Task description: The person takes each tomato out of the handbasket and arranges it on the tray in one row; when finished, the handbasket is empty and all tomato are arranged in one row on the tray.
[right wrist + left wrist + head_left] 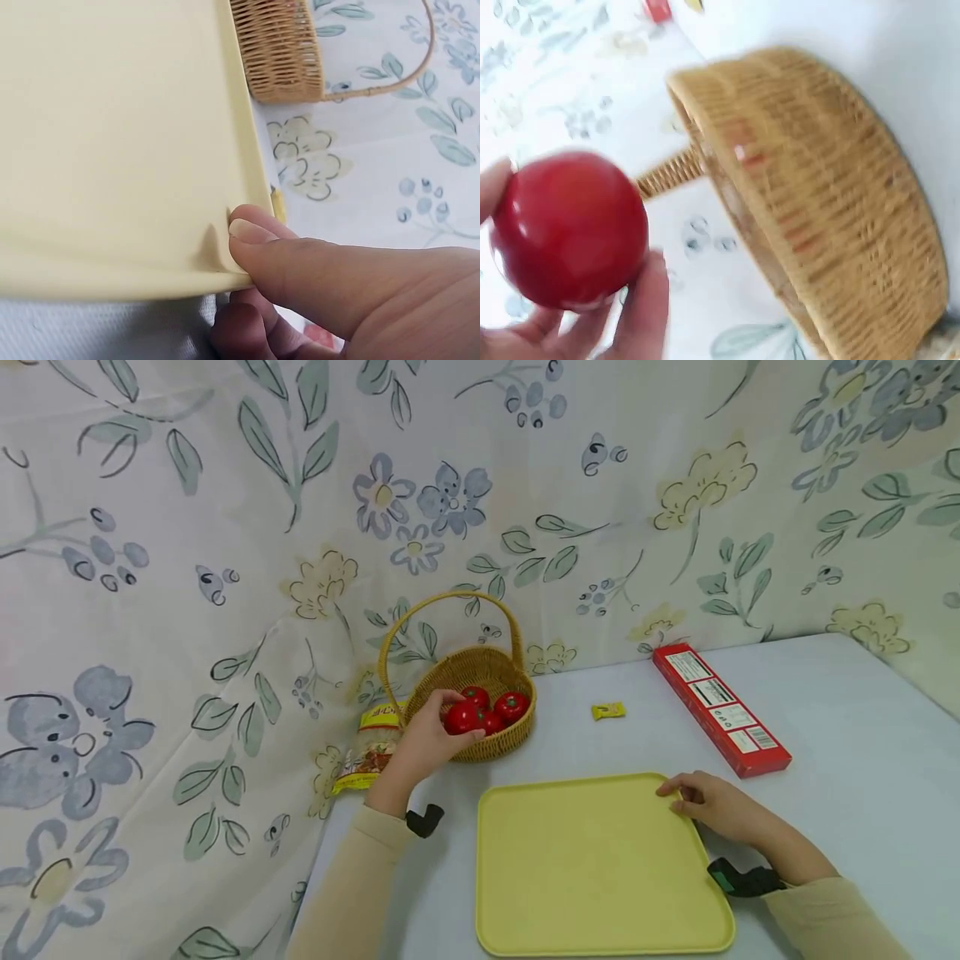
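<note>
My left hand [433,739] grips a round, glossy red tomato [570,229] between thumb and fingers. In the head view that tomato is at the front rim of a woven basket [491,748] with a tall handle; the left wrist view shows it held apart from the basket wall. Inside the basket lie several more red tomatoes [512,707], partly covering one another. With thumb above and fingers below, my right hand [322,289] pinches the far right corner of a pale yellow tray [600,868]. The tray's surface bears nothing.
Left of the basket, a yellow and clear food packet [372,747] leans by the floral cloth. A small yellow wrapped piece [608,711] lies behind the tray. Farther right is a long red box [720,710] with white labels. Floral fabric [450,460] hangs behind the white table.
</note>
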The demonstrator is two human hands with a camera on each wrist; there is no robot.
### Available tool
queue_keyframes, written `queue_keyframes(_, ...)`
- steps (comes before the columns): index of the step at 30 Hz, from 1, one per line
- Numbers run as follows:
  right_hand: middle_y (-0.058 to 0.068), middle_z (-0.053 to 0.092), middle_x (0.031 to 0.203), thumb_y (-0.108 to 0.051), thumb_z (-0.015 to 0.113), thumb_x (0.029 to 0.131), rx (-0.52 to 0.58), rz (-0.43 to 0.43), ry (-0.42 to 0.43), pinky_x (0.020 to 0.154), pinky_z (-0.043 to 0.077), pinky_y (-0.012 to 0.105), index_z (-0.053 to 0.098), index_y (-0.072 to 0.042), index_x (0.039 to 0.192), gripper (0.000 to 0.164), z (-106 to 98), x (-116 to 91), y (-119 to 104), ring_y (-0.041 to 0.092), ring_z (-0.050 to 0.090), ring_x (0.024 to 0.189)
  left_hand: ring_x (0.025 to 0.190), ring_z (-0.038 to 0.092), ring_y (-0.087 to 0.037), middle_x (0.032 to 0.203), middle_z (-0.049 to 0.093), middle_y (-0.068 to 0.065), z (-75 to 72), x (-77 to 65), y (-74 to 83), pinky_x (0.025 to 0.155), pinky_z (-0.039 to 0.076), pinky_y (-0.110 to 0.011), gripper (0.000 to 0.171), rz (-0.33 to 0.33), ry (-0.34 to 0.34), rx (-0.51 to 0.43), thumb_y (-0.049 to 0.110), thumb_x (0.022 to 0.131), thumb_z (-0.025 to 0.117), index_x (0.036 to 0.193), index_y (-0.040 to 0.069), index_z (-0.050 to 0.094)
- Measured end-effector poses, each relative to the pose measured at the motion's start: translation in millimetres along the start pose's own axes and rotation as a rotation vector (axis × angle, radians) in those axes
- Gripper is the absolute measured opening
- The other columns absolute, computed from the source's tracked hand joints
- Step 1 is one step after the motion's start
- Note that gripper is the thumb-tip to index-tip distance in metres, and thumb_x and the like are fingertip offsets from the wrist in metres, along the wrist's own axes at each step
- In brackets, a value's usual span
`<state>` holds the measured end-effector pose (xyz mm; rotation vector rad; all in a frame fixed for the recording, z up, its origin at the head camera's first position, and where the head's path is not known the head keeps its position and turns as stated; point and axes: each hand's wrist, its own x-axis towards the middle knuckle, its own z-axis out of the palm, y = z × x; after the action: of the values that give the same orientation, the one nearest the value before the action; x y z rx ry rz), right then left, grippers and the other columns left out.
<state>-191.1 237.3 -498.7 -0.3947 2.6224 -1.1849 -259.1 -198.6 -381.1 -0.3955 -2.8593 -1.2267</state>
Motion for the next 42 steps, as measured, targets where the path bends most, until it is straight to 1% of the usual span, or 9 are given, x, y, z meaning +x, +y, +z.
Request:
queue_keyframes(4,0.004,0.051,0.092,-0.011,0.071,0.099,-0.013,-0.002,0.005,0.067,0.042,0.027,0.070,-0.005,0.123,0.024,-1,0,-1,0.022,0.048,0.089,0.122,0.060,-0.031,0.140,0.055,-0.010,15.4,-14.9,7.7,0.098,0.056,-0.047,0.066,0.075,-0.148,0.001,0.027,0.090,0.086,0.146,0.014,0.054)
queue_keyframes(8,0.004,0.052,0.094,-0.011,0.071,0.100,-0.023,-0.003,0.008,0.068,0.043,0.027,0.070,-0.005,0.123,0.024,-1,0,-1,0.023,0.048,0.091,0.122,0.059,-0.031,0.134,0.051,-0.007,35.4,-26.8,12.0,0.099,0.055,-0.048,0.059,0.098,-0.264,0.024,0.022,0.088,0.088,0.141,0.016,0.063)
queue_keyframes(11,0.004,0.052,0.094,-0.011,0.071,0.100,-0.021,-0.007,0.010,0.068,0.043,0.027,0.070,-0.005,0.123,0.024,-1,0,-1,0.023,0.048,0.091,0.119,0.059,-0.027,0.128,0.053,-0.004,52.3,-34.0,9.9,0.099,0.055,-0.046,0.054,0.055,-0.298,0.036,0.025,0.086,0.090,0.133,0.016,0.067)
queue_keyframes(15,0.004,0.051,0.093,-0.010,0.071,0.099,-0.010,-0.010,0.010,0.068,0.043,0.027,0.070,-0.005,0.123,0.024,0,1,-1,0.023,0.048,0.090,0.113,0.061,-0.021,0.125,0.062,0.000,72.6,-41.5,0.7,0.097,0.056,-0.041,0.055,0.009,-0.317,0.056,0.033,0.083,0.092,0.130,0.017,0.066)
queue_keyframes(20,0.005,0.051,0.094,-0.011,0.071,0.099,-0.003,0.009,0.002,0.068,0.043,0.028,0.070,-0.005,0.123,0.025,1,2,-1,0.024,0.048,0.091,0.113,0.058,-0.017,0.121,0.064,0.003,85.4,-49.7,-12.3,0.096,0.054,-0.040,0.055,0.020,-0.360,0.115,0.040,0.082,0.092,0.129,0.022,0.068)
queue_keyframes(27,0.004,0.052,0.095,-0.011,0.071,0.099,-0.005,-0.003,0.001,0.069,0.043,0.028,0.070,-0.006,0.123,0.024,2,1,0,0.024,0.048,0.092,0.122,0.059,-0.021,0.129,0.063,0.005,80.2,-56.4,-21.6,0.104,0.051,-0.044,0.059,-0.011,-0.392,0.028,0.026,0.087,0.090,0.137,0.023,0.060)
queue_keyframes(33,0.004,0.051,0.094,-0.010,0.071,0.099,-0.022,-0.023,0.009,0.069,0.042,0.028,0.070,-0.006,0.122,0.023,1,1,0,0.023,0.047,0.092,0.131,0.054,-0.019,0.138,0.060,0.004,73.6,-54.8,-23.0,0.113,0.044,-0.045,0.072,0.025,-0.405,0.025,0.023,0.088,0.089,0.149,0.021,0.052)
queue_keyframes(38,0.003,0.052,0.095,-0.011,0.071,0.099,-0.025,-0.029,0.010,0.069,0.043,0.027,0.071,-0.006,0.122,0.023,1,1,1,0.023,0.048,0.092,0.136,0.052,-0.025,0.146,0.057,-0.004,61.3,-48.2,-13.9,0.112,0.043,-0.050,0.072,0.036,-0.404,0.063,0.030,0.090,0.087,0.152,0.020,0.051)
queue_keyframes(42,0.004,0.052,0.095,-0.011,0.071,0.099,-0.014,-0.018,0.004,0.069,0.043,0.027,0.070,-0.006,0.122,0.023,2,0,2,0.024,0.048,0.093,0.139,0.051,-0.030,0.151,0.054,-0.009,41.4,-31.7,-3.3,0.113,0.043,-0.052,0.066,0.067,-0.332,0.075,0.031,0.096,0.080,0.152,0.014,0.051)
